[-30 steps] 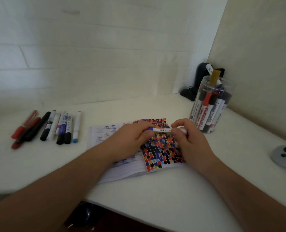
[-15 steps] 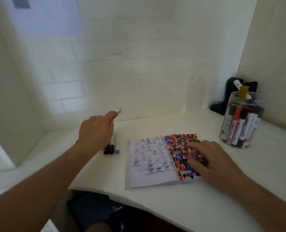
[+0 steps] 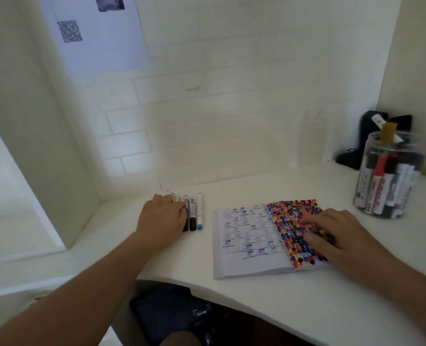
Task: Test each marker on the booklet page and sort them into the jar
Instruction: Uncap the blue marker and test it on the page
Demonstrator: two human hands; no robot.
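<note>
- On the white desk (image 3: 269, 308) I count one open booklet (image 3: 246, 242), lying flat near the front edge; its left page carries faint bluish scribbles, its right page is packed with red, orange, blue and black dabs.
- Right hand (image 3: 341, 236): one hand, palm down on the coloured right page; its fingers (image 3: 311, 221) lie spread and fairly straight, pressing the paper; it grasps nothing that I can see.
- Left hand (image 3: 163, 219): lying over the row of loose markers (image 3: 193, 213) left of the booklet; its fingers curl down onto the row's left part; whether they actually grip a marker I cannot tell, since the hand hides them.
- Loose markers clear of the hand: I count three lying side by side, pointing away from me; two with dark caps at the near end, then one white marker with a light blue cap (image 3: 200, 212), farthest right and just apart from the booklet; a few more tips show beyond the knuckles, too blurred to count.
- One clear jar (image 3: 387, 176), upright at the far right, well apart from the booklet; it holds a bunch of standing markers, at least six, with black and red caps; the exact number I cannot tell through the plastic.
- One dark object (image 3: 351, 156) in the corner behind the jar.
</note>
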